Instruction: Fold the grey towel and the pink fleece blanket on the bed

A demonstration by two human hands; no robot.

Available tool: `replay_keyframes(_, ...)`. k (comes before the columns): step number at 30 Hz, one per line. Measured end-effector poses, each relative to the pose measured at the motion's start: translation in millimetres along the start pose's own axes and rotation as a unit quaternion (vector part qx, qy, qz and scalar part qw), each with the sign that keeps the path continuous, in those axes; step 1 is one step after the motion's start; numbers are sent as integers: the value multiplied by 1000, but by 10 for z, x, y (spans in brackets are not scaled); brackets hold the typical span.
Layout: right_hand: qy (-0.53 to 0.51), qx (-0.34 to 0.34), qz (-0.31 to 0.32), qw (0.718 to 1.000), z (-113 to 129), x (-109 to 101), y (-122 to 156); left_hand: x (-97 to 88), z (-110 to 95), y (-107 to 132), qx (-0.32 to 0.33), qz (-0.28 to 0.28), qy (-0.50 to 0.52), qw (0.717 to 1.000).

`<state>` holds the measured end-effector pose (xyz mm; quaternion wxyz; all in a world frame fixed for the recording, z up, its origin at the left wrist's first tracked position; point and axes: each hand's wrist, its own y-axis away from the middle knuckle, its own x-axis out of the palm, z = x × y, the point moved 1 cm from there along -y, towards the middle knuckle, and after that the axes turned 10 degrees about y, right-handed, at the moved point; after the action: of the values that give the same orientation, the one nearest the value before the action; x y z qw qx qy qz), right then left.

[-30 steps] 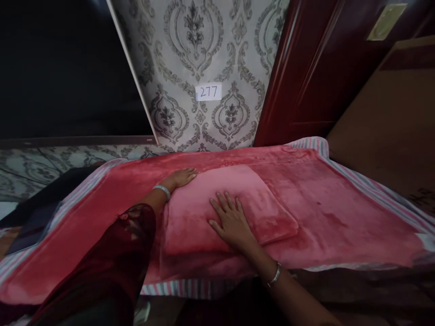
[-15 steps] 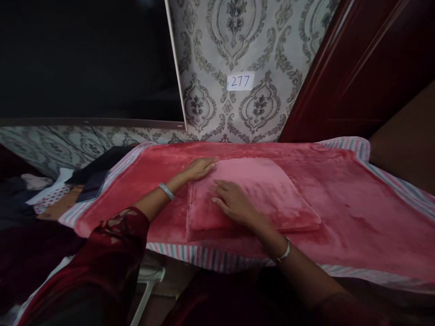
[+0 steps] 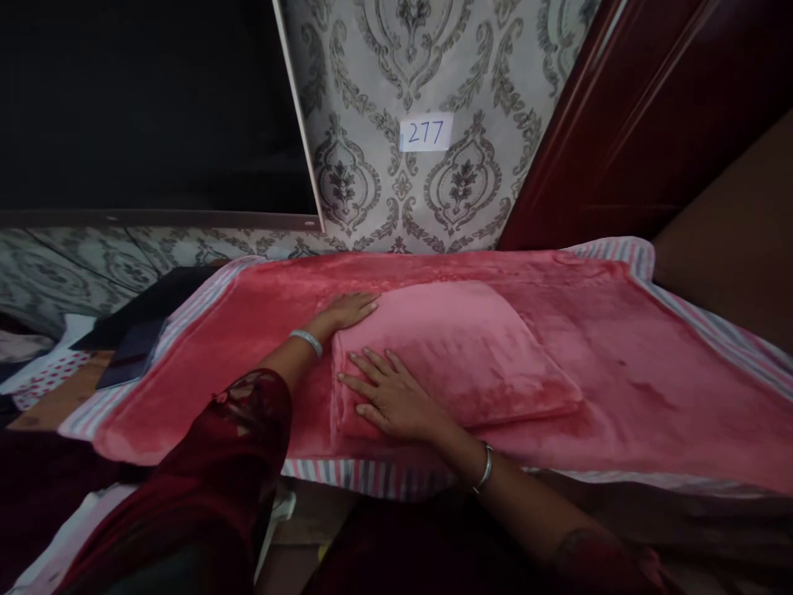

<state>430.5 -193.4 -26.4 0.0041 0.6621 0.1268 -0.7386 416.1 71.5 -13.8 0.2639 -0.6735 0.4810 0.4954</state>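
A folded pink plush blanket (image 3: 458, 355) lies on a larger red-pink plush cover (image 3: 625, 388) with a striped border. My left hand (image 3: 349, 311) rests at the folded blanket's far left corner, its fingers stretched out along the edge. Flat on the near left part of the same blanket lies my right hand (image 3: 393, 397), fingers spread. Neither hand grips anything. Each wrist wears a silver bangle.
A large dark television (image 3: 149, 107) stands at the back left. Behind the cover is a patterned wall with a paper card (image 3: 425, 132) marked 277. Dark red wooden furniture (image 3: 607, 140) rises at the right. A dark flat item (image 3: 131, 354) lies beside the cover's left edge.
My right hand has moved left and nearer to me across the folded blanket, and its fingers have spread. My left hand has stayed by the far left corner. The view has shifted slightly.
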Motion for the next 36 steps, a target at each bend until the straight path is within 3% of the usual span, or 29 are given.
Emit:
replay_keyframes(4,-3,-2,-5,1000,0,-17,-2,-37,178,-133,-24,-23,-12,999)
replay_keyframes(7,-3,-4,-11,1000,2,-27,-7,-53,156,-103,-27,-50,-31,998)
replay_keyframes(12,15,-9,-25,1000,50,-93,-21,-198,-93,98,-17,-124,-84,989)
replay_keyframes(16,13,4,-68,998,19,-263,106,-286,-445,200,35,-155,-105,982)
replay_keyframes(21,46,138,-134,980,-314,-474,549,-25,-1008,146,167,-96,-80,978)
replay_keyframes(24,93,218,-139,961,-501,-390,821,258,-1201,135,189,-57,-84,977)
replay_keyframes(29,121,240,-127,955,-567,-44,1005,529,-1186,152,192,-84,-97,973)
replay_keyframes(36,101,244,-162,951,-548,14,988,393,-1191,163,171,-59,-111,977)
